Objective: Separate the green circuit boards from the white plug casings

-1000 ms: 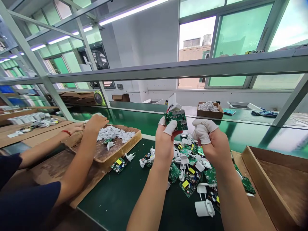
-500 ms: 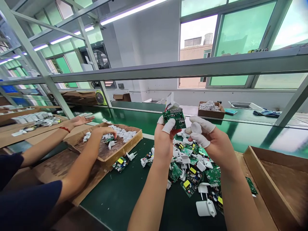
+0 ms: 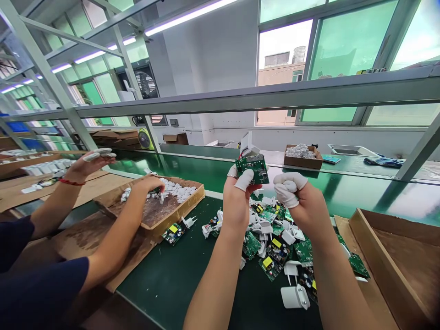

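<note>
My left hand [image 3: 239, 185], with white finger covers, grips a green circuit board [image 3: 253, 167] by its lower edge. A white plug part [image 3: 249, 145] stands up behind the board, joined by thin red and dark wires. Just to the right, my right hand [image 3: 299, 195] is closed, its white-covered fingers and thumb pressed together. Whether anything sits between those fingertips is hidden. Below both hands lies a heap of circuit boards [image 3: 270, 268] with yellow-topped parts and white plug parts [image 3: 294, 297].
At left, a co-worker's hand [image 3: 149, 184] reaches over a cardboard tray [image 3: 192, 200] of small white pieces. One board [image 3: 173, 233] lies beside it. An open cardboard box [image 3: 388, 256] stands at right. A box of white parts [image 3: 302, 162] sits beyond the green belt [image 3: 213, 176].
My right fingers have drawn together from a looser, spread pinch. The board in my left hand stays almost unmoved. The co-worker's raised far hand has moved left.
</note>
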